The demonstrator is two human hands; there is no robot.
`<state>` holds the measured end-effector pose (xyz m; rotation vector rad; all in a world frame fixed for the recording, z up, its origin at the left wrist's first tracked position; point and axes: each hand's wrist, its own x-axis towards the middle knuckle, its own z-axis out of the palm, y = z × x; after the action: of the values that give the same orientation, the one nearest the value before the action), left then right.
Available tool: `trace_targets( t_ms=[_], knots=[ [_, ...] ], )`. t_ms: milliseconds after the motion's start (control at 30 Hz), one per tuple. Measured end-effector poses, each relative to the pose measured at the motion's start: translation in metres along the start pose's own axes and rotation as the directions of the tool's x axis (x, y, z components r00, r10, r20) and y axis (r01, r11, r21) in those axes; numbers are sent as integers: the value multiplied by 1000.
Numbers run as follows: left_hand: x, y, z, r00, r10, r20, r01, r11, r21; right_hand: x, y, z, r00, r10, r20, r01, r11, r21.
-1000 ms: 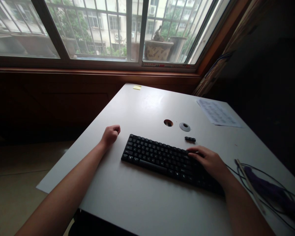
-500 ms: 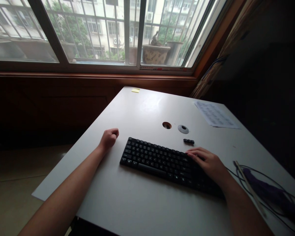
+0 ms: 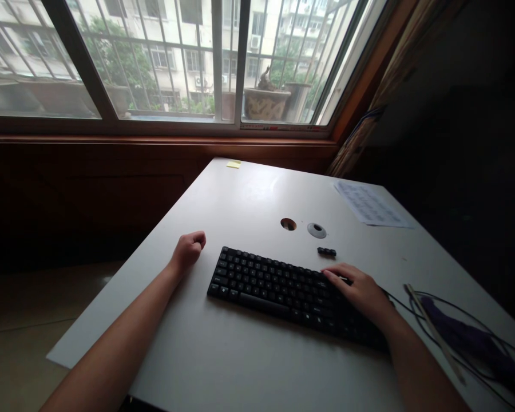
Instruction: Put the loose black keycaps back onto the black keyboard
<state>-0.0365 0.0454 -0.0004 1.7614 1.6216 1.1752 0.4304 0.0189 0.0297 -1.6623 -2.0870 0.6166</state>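
A black keyboard (image 3: 261,286) lies at a slant on the white table. To its left my left hand (image 3: 189,249) rests on the tabletop as a closed fist, apart from the keyboard; nothing shows in it. My right hand (image 3: 355,289) is over the right part of the keyboard. Its thumb and fingertips come together at the back row of keys, and whatever is between them is too small or hidden to make out. Just behind the keyboard, near those fingertips, lies a short row of loose black keycaps (image 3: 327,252).
The white table (image 3: 249,366) has a cable hole (image 3: 288,224) and a grey ring-shaped cover (image 3: 316,230). Printed sheets (image 3: 369,204) lie at the back right, a yellow sticky note (image 3: 234,164) at the far edge. Right of my arm are a cable, a thin stick (image 3: 433,332) and purple cloth (image 3: 459,335).
The thumb and fingers of my right hand have drawn closer together at the keyboard's back edge. My left fist stays where it was. The whole view has shifted slightly.
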Motion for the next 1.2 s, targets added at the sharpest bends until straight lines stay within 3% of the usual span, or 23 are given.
trace_targets(
  t_ms=[300, 633, 1200],
  knots=[
    [0, 8, -2, 989, 102, 107, -110, 991, 72, 3, -2, 1, 999, 32, 34, -33, 999, 34],
    [2, 6, 0, 910, 274, 310, -313, 946, 83, 4, -3, -1, 998, 46, 47, -50, 995, 87],
    [2, 5, 1, 897, 271, 348, -328, 938, 116, 3, 0, 5, 999, 36, -27, -33, 995, 92]
  ],
)
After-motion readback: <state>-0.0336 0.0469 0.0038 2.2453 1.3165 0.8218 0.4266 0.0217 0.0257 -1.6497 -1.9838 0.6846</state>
